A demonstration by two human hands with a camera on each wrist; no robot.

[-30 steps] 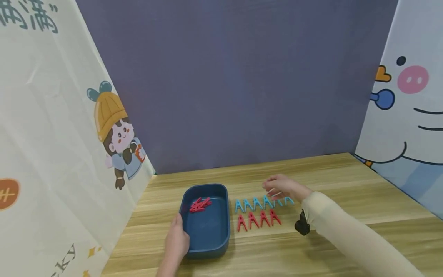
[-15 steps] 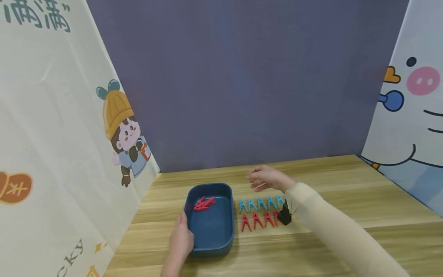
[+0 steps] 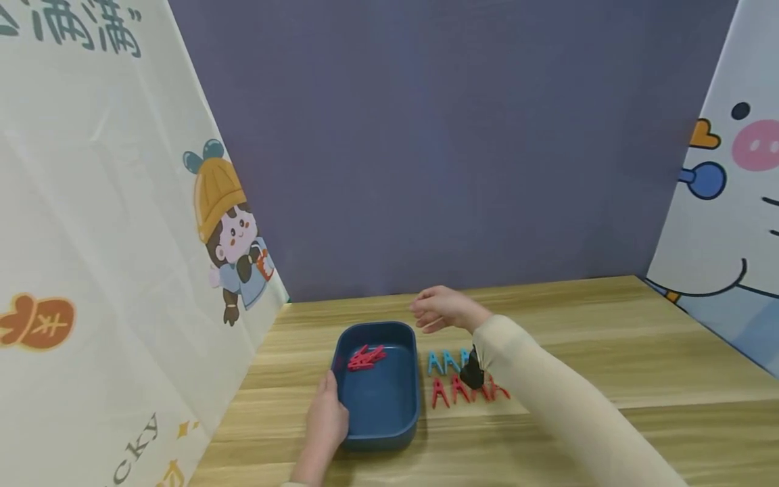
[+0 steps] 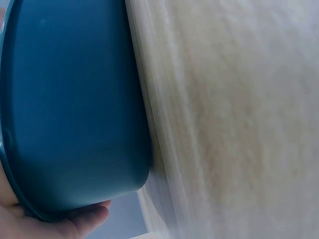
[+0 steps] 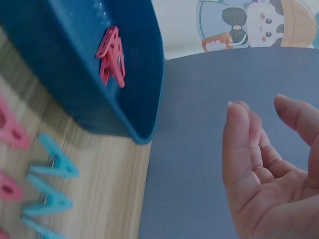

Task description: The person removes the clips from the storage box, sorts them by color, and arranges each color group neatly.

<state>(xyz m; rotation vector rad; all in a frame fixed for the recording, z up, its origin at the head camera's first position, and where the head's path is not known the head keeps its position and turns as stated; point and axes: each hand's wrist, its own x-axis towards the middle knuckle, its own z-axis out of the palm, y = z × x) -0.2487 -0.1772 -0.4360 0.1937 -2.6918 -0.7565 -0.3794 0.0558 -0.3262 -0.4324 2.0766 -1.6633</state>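
Observation:
My left hand (image 3: 327, 416) grips the near left rim of a dark blue plastic box (image 3: 377, 441); in the left wrist view, the box's smooth outer wall (image 4: 70, 109) hides part of that hand. Inside the box lies a small pile of red clothespins (image 3: 366, 357). My right hand (image 3: 449, 308) hovers above the table beyond the box's far right corner. Its fingers are loosely bent, the thumb apart from them, and nothing shows between them in the right wrist view. Right of the box stand blue clothespins (image 3: 452, 362) in a row, partly hidden by the right wrist.
Nearer the front, a row of red clothespins (image 3: 441, 392) runs beside the box. A black piece (image 3: 472, 370) hangs at the right wrist. The wooden table (image 3: 548, 304) ends at a dark backdrop (image 3: 462, 149), with printed panels on both sides.
My right hand has moved left from over the blue clothespins toward the box's far right corner. The left hand keeps its grip on the box. The whole view has shifted slightly.

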